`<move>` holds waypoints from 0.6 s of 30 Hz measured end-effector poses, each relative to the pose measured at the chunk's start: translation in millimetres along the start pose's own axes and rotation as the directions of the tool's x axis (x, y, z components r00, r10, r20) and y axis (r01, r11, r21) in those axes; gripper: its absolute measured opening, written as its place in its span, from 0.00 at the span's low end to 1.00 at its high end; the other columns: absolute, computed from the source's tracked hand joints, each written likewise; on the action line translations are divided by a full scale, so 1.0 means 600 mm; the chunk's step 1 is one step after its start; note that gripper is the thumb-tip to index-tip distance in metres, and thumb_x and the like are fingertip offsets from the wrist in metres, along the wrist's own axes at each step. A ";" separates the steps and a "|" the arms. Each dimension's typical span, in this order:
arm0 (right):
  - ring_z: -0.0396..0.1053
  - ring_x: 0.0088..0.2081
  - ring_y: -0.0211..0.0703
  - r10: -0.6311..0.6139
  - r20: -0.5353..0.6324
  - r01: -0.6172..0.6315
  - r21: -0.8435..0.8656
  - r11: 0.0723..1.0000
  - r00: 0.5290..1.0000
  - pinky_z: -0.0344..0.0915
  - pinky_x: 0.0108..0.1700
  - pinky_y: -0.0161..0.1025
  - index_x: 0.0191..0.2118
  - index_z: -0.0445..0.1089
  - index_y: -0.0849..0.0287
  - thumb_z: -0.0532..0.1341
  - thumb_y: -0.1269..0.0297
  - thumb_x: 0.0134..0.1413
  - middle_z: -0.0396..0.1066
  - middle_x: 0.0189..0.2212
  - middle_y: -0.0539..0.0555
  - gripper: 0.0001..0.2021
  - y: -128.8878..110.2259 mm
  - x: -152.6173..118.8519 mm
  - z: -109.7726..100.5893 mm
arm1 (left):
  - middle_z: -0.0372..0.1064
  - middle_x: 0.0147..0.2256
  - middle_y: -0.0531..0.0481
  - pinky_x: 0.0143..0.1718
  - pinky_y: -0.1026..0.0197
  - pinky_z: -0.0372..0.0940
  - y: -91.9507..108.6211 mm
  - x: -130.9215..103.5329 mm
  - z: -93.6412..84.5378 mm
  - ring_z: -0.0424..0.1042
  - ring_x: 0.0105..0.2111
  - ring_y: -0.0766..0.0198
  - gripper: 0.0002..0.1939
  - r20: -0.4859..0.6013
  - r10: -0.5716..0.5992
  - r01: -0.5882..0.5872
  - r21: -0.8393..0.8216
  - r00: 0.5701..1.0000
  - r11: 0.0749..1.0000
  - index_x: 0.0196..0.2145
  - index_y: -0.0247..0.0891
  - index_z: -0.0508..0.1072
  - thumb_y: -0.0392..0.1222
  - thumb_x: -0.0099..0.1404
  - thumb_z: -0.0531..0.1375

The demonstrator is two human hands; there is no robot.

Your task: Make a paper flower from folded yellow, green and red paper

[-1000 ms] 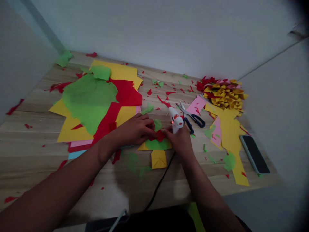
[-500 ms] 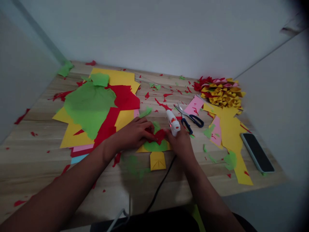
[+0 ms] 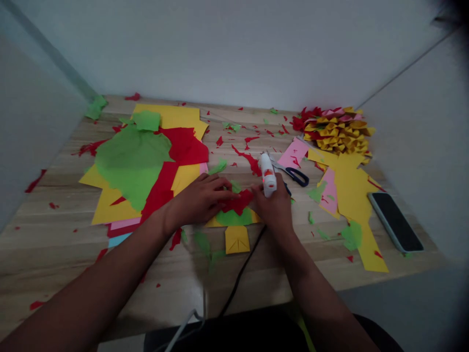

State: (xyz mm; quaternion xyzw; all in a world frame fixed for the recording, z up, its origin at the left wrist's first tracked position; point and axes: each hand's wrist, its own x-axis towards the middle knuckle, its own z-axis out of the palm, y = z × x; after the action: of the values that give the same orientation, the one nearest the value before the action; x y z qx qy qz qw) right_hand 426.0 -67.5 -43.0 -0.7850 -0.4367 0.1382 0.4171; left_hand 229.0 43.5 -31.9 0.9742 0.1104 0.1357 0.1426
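A torn piece of red paper (image 3: pixel 239 202) lies over green paper (image 3: pixel 234 217) on a yellow paper piece (image 3: pixel 210 222). My left hand (image 3: pixel 201 199) pinches the red paper at its left side. Wrapped in my right hand (image 3: pixel 274 205) is a white hot glue gun (image 3: pixel 268 175), its nozzle toward the far side. That hand's thumb and finger reach the red paper's right edge. A folded yellow paper tab (image 3: pixel 237 239) sits just in front. Beyond the glue gun are scissors (image 3: pixel 297 176), partly hidden by it and my right hand.
Coloured sheets, with green paper (image 3: pixel 134 156) on top, are piled at left. A bunch of folded paper petals (image 3: pixel 340 132) stands back right, with yellow paper cutouts (image 3: pixel 351 193) and a phone (image 3: pixel 395 221) nearer. A black cord (image 3: pixel 240 276) runs off the front edge; scraps litter the tabletop.
The red paper now lies flatter and more spread out over the green. My right hand has turned the glue gun more upright in view and slightly to the right.
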 end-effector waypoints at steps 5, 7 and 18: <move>0.69 0.27 0.45 0.118 -0.043 -0.095 0.357 0.929 0.992 0.67 0.30 0.42 0.39 0.67 0.56 0.63 0.50 0.55 0.74 0.29 0.53 0.15 0.000 0.002 -0.012 | 0.77 0.43 0.52 0.48 0.53 0.56 0.028 0.009 -0.012 0.69 0.45 0.57 0.10 0.013 0.103 -0.103 0.088 0.995 0.991 0.42 0.46 0.78 0.39 0.70 0.56; 0.67 0.23 0.41 0.125 -0.023 -0.103 0.420 0.901 0.992 0.66 0.26 0.40 0.37 0.67 0.55 0.63 0.51 0.55 0.73 0.27 0.51 0.13 -0.007 0.001 -0.016 | 0.77 0.43 0.52 0.49 0.51 0.55 0.044 0.009 -0.010 0.69 0.45 0.56 0.10 0.081 0.077 -0.088 0.138 0.994 0.987 0.45 0.47 0.77 0.39 0.69 0.58; 0.64 0.19 0.36 0.092 -0.031 -0.060 0.552 0.831 0.995 0.63 0.22 0.35 0.38 0.65 0.55 0.63 0.56 0.55 0.70 0.23 0.46 0.10 -0.036 -0.008 -0.049 | 0.75 0.51 0.51 0.49 0.52 0.55 0.079 0.000 -0.011 0.65 0.52 0.53 0.15 0.193 -0.038 0.003 0.180 0.980 0.984 0.54 0.49 0.74 0.44 0.71 0.57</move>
State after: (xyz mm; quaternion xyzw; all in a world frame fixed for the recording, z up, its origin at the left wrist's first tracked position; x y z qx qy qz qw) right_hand 428.2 -81.5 -9.0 -0.6521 -0.3350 0.2523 0.6316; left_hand 235.4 0.5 -11.1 0.9905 0.1178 0.0273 0.0661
